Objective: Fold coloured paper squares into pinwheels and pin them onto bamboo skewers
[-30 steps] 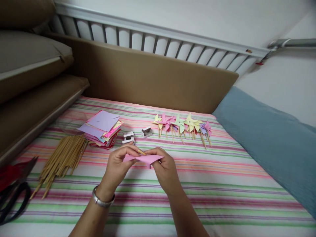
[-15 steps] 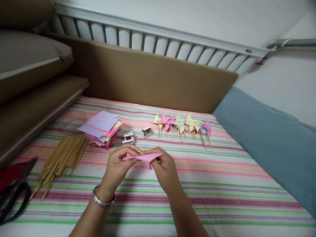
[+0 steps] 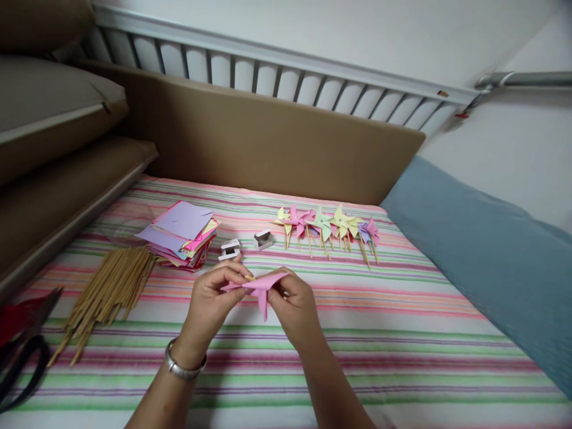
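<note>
Presently, left hand [image 3: 213, 298]: grip closed on folded pink paper [image 3: 263, 284]
Right hand [image 3: 295, 310]: grip closed at its other side
Pinwheels [image 3: 322, 220]: beyond, on striped cloth [image 3: 402, 357]

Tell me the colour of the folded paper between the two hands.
The folded paper is pink, best seen in the head view.

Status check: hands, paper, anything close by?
Left hand and right hand both holding pink paper. One paper point hanging down. White box close beyond left hand.
</note>
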The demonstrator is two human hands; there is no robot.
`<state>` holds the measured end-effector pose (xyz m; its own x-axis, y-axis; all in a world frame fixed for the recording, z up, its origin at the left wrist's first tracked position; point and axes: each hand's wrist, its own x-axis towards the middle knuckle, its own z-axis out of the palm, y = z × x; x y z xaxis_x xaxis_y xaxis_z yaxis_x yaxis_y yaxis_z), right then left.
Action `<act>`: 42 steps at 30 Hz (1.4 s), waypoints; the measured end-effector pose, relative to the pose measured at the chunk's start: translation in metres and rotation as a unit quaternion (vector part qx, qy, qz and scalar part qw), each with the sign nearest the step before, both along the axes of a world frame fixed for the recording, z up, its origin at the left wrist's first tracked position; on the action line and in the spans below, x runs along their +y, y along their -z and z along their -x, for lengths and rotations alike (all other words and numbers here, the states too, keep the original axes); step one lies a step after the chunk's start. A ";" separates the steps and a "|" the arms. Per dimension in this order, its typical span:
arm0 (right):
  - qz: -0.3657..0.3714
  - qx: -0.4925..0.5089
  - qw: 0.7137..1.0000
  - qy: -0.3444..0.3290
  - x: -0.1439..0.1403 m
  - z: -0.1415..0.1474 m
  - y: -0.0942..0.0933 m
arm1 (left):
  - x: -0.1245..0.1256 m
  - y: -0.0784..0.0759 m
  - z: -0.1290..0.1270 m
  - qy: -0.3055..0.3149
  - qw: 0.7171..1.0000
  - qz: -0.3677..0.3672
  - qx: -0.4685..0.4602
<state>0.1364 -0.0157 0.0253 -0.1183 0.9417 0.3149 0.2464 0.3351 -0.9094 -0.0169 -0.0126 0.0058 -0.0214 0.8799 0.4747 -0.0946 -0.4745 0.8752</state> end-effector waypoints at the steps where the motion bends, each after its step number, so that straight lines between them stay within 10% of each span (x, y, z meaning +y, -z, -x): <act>1: 0.002 0.001 1.000 0.001 0.000 0.000 -0.001 | 0.000 0.000 0.000 0.000 1.000 0.000 0.000; 23: 0.014 -0.003 1.000 0.012 0.001 0.003 0.005 | 0.000 0.004 -0.002 -0.016 0.999 0.024 -0.021; 34: 0.046 0.049 0.998 0.005 0.004 0.004 0.009 | 0.006 0.006 -0.008 0.006 0.977 0.169 -0.130; 42: 0.122 -0.123 0.985 0.025 -0.020 -0.062 0.027 | 0.021 0.015 0.004 -0.030 0.965 0.212 -0.149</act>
